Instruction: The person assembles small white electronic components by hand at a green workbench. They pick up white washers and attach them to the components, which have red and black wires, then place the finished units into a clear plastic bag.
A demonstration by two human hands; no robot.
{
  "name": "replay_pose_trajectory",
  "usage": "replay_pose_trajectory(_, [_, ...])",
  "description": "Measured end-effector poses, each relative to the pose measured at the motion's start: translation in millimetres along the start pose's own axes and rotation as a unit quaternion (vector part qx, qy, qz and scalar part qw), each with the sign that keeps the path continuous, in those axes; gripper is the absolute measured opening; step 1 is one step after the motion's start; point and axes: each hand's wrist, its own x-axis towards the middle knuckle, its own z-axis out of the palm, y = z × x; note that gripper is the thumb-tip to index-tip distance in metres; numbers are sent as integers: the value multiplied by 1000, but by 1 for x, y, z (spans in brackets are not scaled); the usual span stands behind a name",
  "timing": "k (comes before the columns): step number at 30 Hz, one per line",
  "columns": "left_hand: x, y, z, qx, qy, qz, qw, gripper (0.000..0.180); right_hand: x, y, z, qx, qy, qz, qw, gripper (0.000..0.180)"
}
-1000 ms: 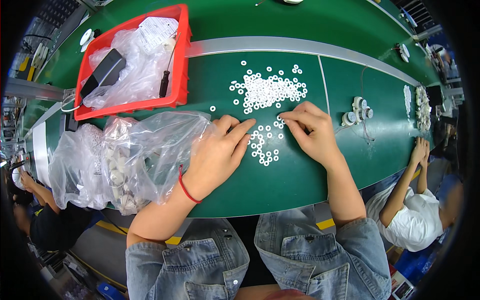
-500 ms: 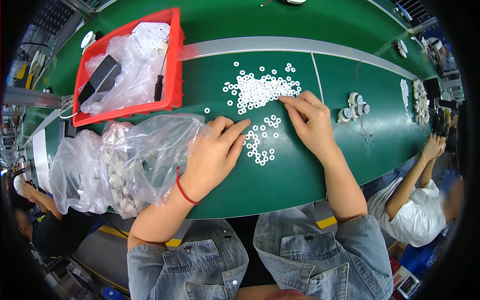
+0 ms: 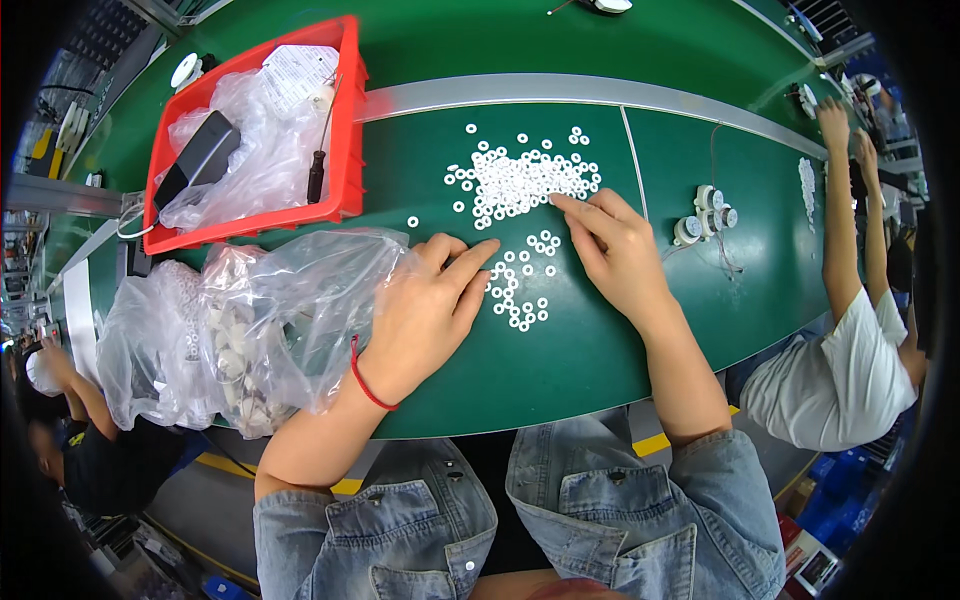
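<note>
A dense pile of small white rings (image 3: 520,182) lies on the green table, with a looser group of white rings (image 3: 522,316) nearer me. My right hand (image 3: 622,250) has its index fingertip on the pile's lower right edge; the thumb is apart from it, and I see nothing gripped. Beside the loose group rests my left hand (image 3: 425,310), its index finger stretched out toward the rings and the thumb lying near a few of them. Its other fingers are partly bent. A clear plastic bag (image 3: 340,265) touches the back of that hand.
A red bin (image 3: 352,120) at the far left holds clear bags, a black device (image 3: 200,160) and a screwdriver (image 3: 317,178). Several small white motors with wires (image 3: 708,218) stand to the right. A green belt (image 3: 460,45) runs behind a metal rail. Co-workers sit on both sides.
My right index fingertip has slid slightly left along the pile's edge. My left hand is still. White parts on the belt have shifted right, and the right co-worker's arms now reach forward toward the belt.
</note>
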Motion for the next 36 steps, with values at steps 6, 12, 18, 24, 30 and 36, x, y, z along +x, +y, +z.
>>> replay_pose_trajectory(6, [0,1,-1,3,-2,-2,1000,28,-3,4,-1,16,1,-1,1000,26])
replay_pose_trajectory(12, [0,1,-1,2,-3,-2,1000,27,1,4,-2,59,18,55,997,21])
replay_pose_trajectory(18, [0,0,-1,3,-1,-2,1000,27,-1,4,-2,52,-7,41,998,18])
replay_pose_trajectory(24, [0,-1,0,3,1,2,1000,28,4,1,-1,62,1,43,997,22])
replay_pose_trajectory(30, [0,0,0,2,-2,-3,1000,28,-3,-5,-6,22,-81,1,996,28])
replay_pose_trajectory(36, [0,0,-1,1,-5,-5,1000,28,2,1,-2,22,-7,48,999,31])
